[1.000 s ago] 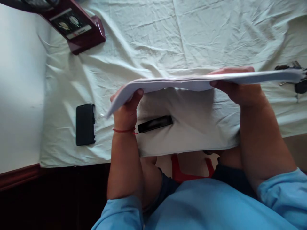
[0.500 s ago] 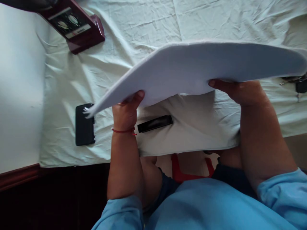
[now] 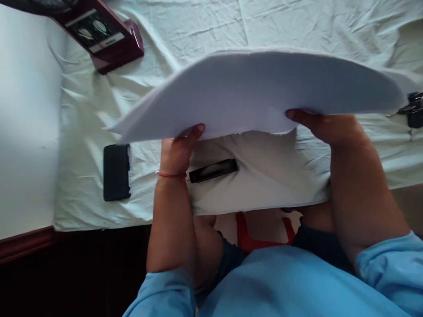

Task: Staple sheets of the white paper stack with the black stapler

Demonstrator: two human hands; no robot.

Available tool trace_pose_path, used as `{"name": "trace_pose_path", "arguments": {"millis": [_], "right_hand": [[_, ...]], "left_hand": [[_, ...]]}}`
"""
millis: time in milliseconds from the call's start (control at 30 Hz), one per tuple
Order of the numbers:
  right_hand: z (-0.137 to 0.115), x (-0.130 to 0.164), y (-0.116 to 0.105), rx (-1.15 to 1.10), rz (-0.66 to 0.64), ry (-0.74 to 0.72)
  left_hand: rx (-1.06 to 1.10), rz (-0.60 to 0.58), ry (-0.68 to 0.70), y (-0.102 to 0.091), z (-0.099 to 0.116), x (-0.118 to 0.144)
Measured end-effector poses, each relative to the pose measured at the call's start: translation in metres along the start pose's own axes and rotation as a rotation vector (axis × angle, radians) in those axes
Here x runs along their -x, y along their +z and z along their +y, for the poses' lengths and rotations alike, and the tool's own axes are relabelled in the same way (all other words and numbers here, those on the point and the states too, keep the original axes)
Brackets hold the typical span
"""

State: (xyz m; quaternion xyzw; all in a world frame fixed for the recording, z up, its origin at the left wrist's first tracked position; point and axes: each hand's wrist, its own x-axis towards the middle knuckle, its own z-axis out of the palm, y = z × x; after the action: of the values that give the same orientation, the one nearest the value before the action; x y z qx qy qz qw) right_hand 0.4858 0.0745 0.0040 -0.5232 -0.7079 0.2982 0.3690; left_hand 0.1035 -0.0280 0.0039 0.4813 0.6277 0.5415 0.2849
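Paper, a broad white stack of loose sheets (image 3: 264, 92), is held up off the table by its near edge, its face tilted toward the camera and its left and right ends sagging. The left hand (image 3: 178, 149) pinches the near edge left of centre, thumb on top and fingers hidden beneath; a thin red thread circles that wrist. The right hand (image 3: 325, 125) grips the same edge further right, thumb over the sheets, fingers hidden underneath.

The stack looks light but floppy and likely to fan out or slip sheet from sheet, so a firm pinch at two well-spaced points along one edge, as here, seems the soundest hold; the unsupported corners will droop.

Below it lies a creased pale green cloth (image 3: 205, 31) covering the table. A slim black marker pen (image 3: 213, 170) rests on the cloth just right of the left wrist. A black rectangular phone (image 3: 116, 172) lies further left. A dark red box with a printed label (image 3: 105, 37) sits at the far left, and dark keys (image 3: 413, 110) show at the right edge.
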Motion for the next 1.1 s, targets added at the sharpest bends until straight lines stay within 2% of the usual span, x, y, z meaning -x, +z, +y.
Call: {"name": "trace_pose_path", "arguments": {"millis": [167,267,367,600,800,1100], "right_hand": [[-0.008,0.002,0.003,-0.299,0.04,0.061],[-0.013,0.002,0.004,-0.472,-0.006,0.108],[-0.017,0.001,0.004,-0.553,0.034,0.136],[-0.015,-0.002,0.002,-0.645,0.061,0.16],[-0.012,-0.003,0.003,-0.631,0.118,0.121],[-0.015,-0.003,0.002,-0.679,0.117,0.197]], "left_hand": [[0.202,0.036,0.033,0.011,-0.002,-0.003],[0.198,0.001,-0.025,0.015,0.006,0.001],[0.192,-0.023,-0.051,0.017,0.012,0.004],[0.223,-0.062,-0.063,0.018,0.01,0.006],[0.249,-0.009,-0.009,0.02,0.013,0.005],[0.255,-0.056,-0.068,0.02,0.021,0.01]]}}
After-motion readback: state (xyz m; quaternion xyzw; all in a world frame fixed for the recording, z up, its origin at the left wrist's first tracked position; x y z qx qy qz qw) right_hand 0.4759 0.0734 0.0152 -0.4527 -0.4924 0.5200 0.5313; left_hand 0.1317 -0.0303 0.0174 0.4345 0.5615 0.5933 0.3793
